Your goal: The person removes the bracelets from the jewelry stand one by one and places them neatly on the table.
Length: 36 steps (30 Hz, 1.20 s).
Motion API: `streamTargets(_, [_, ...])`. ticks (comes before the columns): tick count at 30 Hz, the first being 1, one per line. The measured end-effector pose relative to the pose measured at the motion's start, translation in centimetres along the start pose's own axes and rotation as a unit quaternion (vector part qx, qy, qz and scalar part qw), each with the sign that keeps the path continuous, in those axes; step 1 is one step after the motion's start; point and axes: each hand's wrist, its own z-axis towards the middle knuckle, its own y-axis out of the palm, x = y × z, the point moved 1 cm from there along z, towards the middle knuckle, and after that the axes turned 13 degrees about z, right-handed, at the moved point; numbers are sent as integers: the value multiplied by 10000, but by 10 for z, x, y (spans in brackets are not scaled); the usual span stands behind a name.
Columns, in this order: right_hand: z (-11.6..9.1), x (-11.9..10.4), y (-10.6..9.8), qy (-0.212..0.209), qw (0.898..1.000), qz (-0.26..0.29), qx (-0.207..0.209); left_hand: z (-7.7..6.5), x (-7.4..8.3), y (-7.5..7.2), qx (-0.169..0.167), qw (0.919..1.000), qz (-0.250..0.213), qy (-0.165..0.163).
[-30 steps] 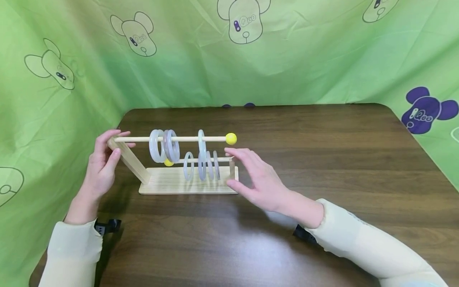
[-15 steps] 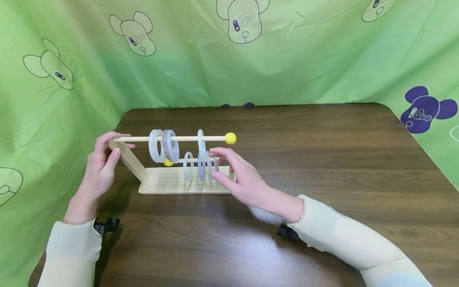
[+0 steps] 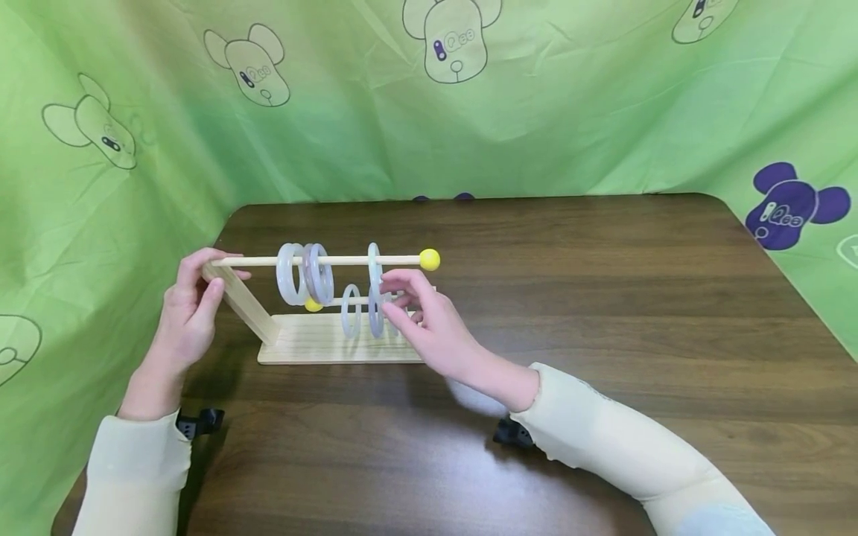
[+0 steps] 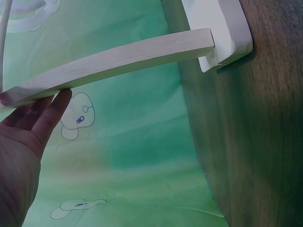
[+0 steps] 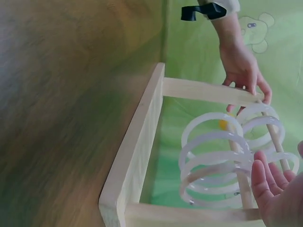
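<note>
A pale wooden bangle rack (image 3: 308,340) stands on the table, carrying two rods. Several translucent bangles hang from the upper rod: a group (image 3: 285,275) at the left and a single bangle (image 3: 373,257) farther right. More bangles (image 5: 194,124) circle the lower rod. My left hand (image 3: 184,316) holds the top of the slanted left post (image 4: 118,59), thumb in front and fingers behind. Thumb and index finger apart, my right hand (image 3: 436,327) is beside the single upper bangle and partly covers the lower bangles and the right post. Whether it touches a bangle I cannot tell.
A yellow ball (image 3: 430,259) caps the upper rod's right end, and another yellow ball (image 3: 313,304) ends the lower rod. The brown table (image 3: 637,313) extends to the right. A green cloth (image 3: 335,134) with bear drawings hangs behind and at the sides.
My right hand has moved left from the rack's right post to the bangles near the middle. My left hand stays on the left post, and the bangles hang as before.
</note>
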Motion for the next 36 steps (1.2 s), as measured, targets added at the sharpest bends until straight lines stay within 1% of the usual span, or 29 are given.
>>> streamTargets(4, [4,1,6,94,9994,338,66,0,1,0,-16,9999,136,-56])
streamTargets(9, [8,0,12,56,9980,626,52,-1,2,0,-12,9995,282,-123])
streamTargets(12, [8,0,14,78,9981,596,108,-2,2,0,4,9992,353,-161])
streamTargets(16, [9,2,16,108,9983,528,235,-2,3,0,-3,9993,332,-198])
streamTargets(22, [8,4,16,-88,9974,593,403,-2,3,-1,-13,9987,457,-212])
streamTargets(31, [6,4,9,-296,9963,711,384,-3,4,-1,-18,9983,521,-240])
streamTargets(36, [4,3,4,-332,9962,650,476,-2,3,0,-1,9985,492,-219])
